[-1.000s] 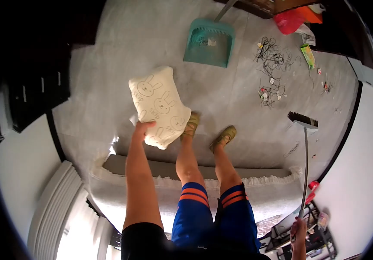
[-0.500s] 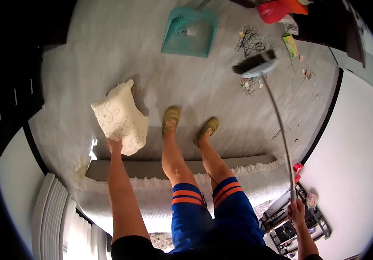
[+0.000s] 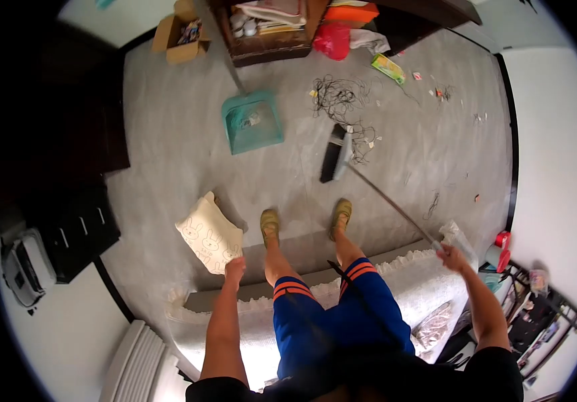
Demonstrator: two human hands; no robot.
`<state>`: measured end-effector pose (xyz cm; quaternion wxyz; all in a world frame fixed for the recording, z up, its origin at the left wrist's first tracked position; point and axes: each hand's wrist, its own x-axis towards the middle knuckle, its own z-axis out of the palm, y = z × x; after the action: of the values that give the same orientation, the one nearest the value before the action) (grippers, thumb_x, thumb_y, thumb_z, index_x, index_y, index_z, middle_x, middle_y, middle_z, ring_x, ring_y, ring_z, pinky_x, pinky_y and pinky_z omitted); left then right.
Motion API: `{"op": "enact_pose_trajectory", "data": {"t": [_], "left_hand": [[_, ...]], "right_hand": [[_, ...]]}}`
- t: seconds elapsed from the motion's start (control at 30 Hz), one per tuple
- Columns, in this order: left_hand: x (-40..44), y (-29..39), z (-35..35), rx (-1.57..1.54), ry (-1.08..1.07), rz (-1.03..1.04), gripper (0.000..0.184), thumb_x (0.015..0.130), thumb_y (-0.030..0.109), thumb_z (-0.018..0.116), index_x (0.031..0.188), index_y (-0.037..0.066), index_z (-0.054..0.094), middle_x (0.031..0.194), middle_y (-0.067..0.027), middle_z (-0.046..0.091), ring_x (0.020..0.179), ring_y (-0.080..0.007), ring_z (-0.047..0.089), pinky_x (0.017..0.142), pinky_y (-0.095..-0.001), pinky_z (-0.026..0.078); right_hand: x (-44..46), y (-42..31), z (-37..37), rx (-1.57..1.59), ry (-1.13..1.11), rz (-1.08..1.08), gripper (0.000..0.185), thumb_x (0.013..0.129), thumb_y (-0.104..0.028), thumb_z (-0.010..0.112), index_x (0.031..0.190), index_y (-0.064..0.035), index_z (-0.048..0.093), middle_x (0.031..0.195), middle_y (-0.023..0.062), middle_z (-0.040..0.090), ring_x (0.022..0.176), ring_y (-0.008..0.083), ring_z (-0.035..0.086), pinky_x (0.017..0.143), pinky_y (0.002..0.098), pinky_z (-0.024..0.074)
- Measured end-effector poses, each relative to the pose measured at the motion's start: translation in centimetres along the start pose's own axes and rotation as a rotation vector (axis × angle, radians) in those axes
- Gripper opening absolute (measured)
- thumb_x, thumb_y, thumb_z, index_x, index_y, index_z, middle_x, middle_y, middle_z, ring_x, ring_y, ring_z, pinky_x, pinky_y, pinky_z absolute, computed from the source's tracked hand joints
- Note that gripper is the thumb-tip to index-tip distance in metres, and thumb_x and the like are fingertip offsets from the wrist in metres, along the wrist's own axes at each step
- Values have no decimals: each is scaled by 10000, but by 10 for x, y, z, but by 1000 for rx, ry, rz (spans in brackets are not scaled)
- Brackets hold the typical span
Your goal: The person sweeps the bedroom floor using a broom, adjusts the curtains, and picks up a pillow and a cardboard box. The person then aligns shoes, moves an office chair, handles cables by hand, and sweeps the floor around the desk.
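A cushion is clutched at its near corner in the left grip; a broom is clasped in the right grip, well away from its bristles.

Grey floor between white walls, black drawers left, dark wooden cabinet ahead.

Small lettering stands beneath a line-drawn rabbit on a cream cushion, too tiny to read with certainty. Markings on a green-and-yellow packet lying on the grey floor blur beyond reading; no brand, number or sign is legible.
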<state>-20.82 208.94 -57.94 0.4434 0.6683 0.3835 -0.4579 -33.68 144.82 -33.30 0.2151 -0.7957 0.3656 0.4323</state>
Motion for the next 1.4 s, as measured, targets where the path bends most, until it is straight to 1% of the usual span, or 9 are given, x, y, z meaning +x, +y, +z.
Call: {"op": "enact_pose_trajectory", "data": {"t": [0.07, 0.3, 0.53, 0.8, 0.9, 1.03, 1.17, 1.3, 1.4], "left_hand": [[-45, 7, 18, -50, 79, -85, 165, 771, 185, 524, 904, 105, 580, 751, 8, 551, 711, -114, 537, 588, -257, 409], [-153, -8, 88, -121, -46, -55, 102, 760, 169, 551, 780, 73, 575, 714, -28, 572, 629, -128, 554, 528, -248, 423], [-215, 82, 155, 101, -95, 44, 118, 755, 172, 552, 732, 58, 571, 662, -29, 571, 612, -120, 552, 531, -242, 433], [-248, 215, 151, 9, -59, 431, 198, 772, 90, 532, 968, 64, 532, 845, -25, 571, 760, -131, 558, 654, -272, 445], [-256, 262, 114, 179, 170, 644, 283, 751, 132, 579, 1012, 40, 519, 945, -54, 556, 885, -152, 528, 718, -277, 436], [-292, 351, 69, 602, 781, 1198, 565, 645, 80, 651, 1139, -18, 395, 1102, -169, 464, 1028, -289, 457, 888, -366, 359], [-376, 452, 63, 819, 1299, 1532, 698, 593, 33, 667, 1206, 1, 334, 1223, -186, 364, 1137, -333, 345, 951, -397, 282], [-404, 520, 41, 975, 1493, 1445, 799, 598, 82, 702, 1268, 55, 268, 1290, -141, 296, 1198, -297, 288, 967, -462, 250], [-399, 558, 20, 1104, 1417, 1358, 858, 596, 103, 713, 1297, 100, 219, 1334, -99, 253, 1240, -285, 233, 967, -517, 218]], "right_hand": [[34, 77, -12, -257, 293, -241, 419, 808, -311, 497, 1126, -39, 489, 886, 224, 581, 785, 352, 575, 699, 416, 442], [-4, 93, -76, -182, 408, -95, 282, 806, -248, 498, 975, -23, 479, 825, 230, 571, 820, 396, 536, 688, 469, 424], [-48, 147, -32, 23, 240, -135, 400, 815, -308, 496, 1124, -56, 464, 884, 231, 574, 831, 389, 543, 716, 458, 426], [-27, 162, -66, -70, 77, 148, 285, 757, -312, 552, 936, -100, 617, 936, 135, 599, 898, 308, 570, 732, 404, 466], [-21, 180, -97, -56, 253, 222, 241, 732, -268, 578, 897, -100, 630, 915, 135, 604, 872, 298, 583, 711, 391, 481], [14, 171, -110, -99, 431, 210, 235, 768, -261, 559, 858, -46, 595, 875, 153, 596, 844, 317, 578, 687, 411, 473], [-2, 130, -128, -141, 473, 36, 236, 778, -237, 544, 896, -32, 544, 824, 150, 598, 794, 341, 574, 663, 428, 463], [-57, 65, -141, -120, 384, -15, 263, 776, -211, 533, 972, -37, 510, 806, 171, 593, 782, 355, 568, 662, 445, 456], [-54, 11, -138, -59, 325, -115, 277, 786, -224, 520, 1009, -62, 494, 816, 192, 585, 799, 359, 563, 666, 447, 455]]}}
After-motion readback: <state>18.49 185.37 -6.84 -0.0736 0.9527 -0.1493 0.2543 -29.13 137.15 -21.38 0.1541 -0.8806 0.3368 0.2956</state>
